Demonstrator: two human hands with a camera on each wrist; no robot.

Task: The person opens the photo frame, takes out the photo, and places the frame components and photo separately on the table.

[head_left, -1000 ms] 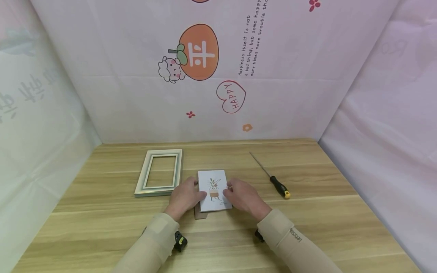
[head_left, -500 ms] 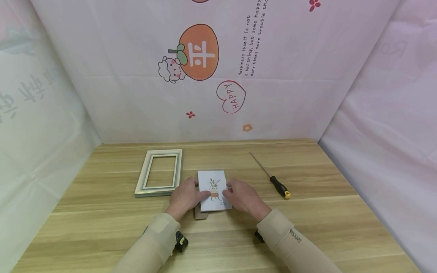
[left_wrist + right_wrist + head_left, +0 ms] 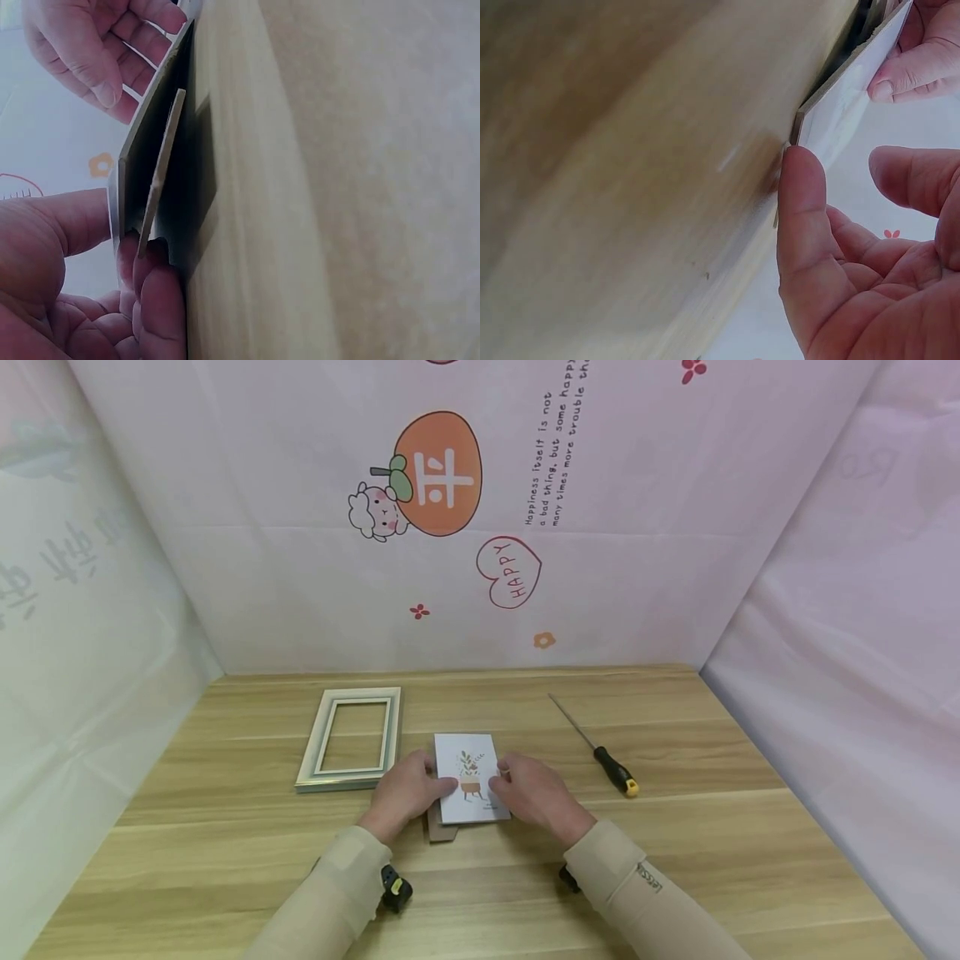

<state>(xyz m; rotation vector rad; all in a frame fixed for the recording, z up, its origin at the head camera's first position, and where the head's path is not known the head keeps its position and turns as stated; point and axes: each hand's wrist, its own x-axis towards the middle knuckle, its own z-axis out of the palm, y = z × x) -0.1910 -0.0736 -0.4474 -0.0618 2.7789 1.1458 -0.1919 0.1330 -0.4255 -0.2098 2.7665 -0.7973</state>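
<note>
In the head view a white card (image 3: 465, 752) printed with a potted plant lies over a photo frame's backing board (image 3: 135, 150), whose dark underside shows in the left wrist view. A brown stand flap (image 3: 166, 142) juts from that underside, and its end (image 3: 442, 833) pokes out below the card. My left hand (image 3: 408, 789) pinches the card and board at the left edge, thumb on top, fingers underneath by the flap. At the right edge is my right hand (image 3: 536, 789); one fingertip (image 3: 804, 161) touches the board's corner, and the thumb (image 3: 907, 176) stands off the card.
An empty cream and grey-green photo frame (image 3: 318, 743) lies on the wooden table (image 3: 480, 902) to the left. On the right rests a screwdriver (image 3: 613, 770) with a black and yellow handle. Printed white cloth (image 3: 300, 568) hangs behind and at both sides.
My left thumb slid slightly inward over the card, then drew back a little. The card, board and right hand hold nearly the same place.
</note>
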